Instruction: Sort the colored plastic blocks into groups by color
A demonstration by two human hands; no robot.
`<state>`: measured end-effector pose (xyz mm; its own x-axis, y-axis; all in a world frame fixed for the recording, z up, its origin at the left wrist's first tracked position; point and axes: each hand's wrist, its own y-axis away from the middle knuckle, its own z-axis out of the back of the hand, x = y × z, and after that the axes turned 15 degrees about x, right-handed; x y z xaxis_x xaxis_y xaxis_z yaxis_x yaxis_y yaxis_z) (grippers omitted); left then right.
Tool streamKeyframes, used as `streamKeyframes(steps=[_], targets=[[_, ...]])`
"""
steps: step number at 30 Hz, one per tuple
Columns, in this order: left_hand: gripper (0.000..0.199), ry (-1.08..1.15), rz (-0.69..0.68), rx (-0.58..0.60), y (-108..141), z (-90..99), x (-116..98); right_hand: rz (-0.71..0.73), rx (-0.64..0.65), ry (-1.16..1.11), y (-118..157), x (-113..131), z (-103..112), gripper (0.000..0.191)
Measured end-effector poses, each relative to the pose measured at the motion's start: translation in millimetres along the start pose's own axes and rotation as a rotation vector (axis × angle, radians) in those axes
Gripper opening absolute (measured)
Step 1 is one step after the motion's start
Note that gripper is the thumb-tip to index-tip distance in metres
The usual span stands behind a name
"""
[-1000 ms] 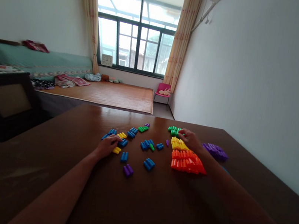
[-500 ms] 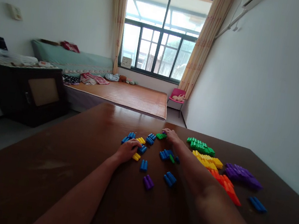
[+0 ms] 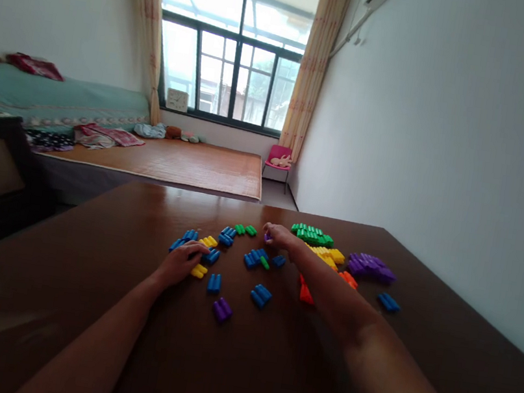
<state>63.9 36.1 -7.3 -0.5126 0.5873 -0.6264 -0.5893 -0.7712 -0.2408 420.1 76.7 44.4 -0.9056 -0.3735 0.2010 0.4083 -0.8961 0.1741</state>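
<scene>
My right hand is closed on a small purple plastic block, just right of two green blocks. Most of that purple block is hidden by the fingers. On the left, my left hand lies with its fingers stretched over a group of blocks, touching a blue block. Yellow blocks lie beside its fingers, and more blue blocks are behind it. Nearer to me are a lone purple block and blue blocks. A green piece rests by a blue cluster.
Sorted by colour on the right are green rows, yellow rows, a purple pile and orange blocks partly under my forearm. A blue block lies farther right on the brown table. Beyond stands a bed.
The view has turned right, so the scene sits farther left. My right hand has moved rightward from the green blocks with the purple block. My left hand stays at the same group.
</scene>
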Motion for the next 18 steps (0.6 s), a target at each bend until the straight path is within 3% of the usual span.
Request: streamKeyframes(steps=[4, 7, 12, 15, 18], targets=[[0.032, -0.023, 0.007, 0.012, -1, 4.2, 3, -0.070, -0.079, -0.025, 58, -28, 16, 0.030], [0.034, -0.045, 0.018, 0.029, -1, 6.4, 4, -0.147, -0.164, -0.046, 109, -69, 35, 0.029], [0.035, -0.075, 0.020, 0.031, -2, 9.1, 6, -0.561, -0.283, -0.193, 196, -154, 50, 0.039], [0.038, -0.080, 0.012, 0.037, -3, 10.4, 8, -0.629, -0.244, -0.227, 221, -183, 44, 0.038], [0.040, -0.088, 0.022, 0.039, -2, 11.2, 10, -0.641, -0.194, -0.254, 218, -195, 36, 0.041]])
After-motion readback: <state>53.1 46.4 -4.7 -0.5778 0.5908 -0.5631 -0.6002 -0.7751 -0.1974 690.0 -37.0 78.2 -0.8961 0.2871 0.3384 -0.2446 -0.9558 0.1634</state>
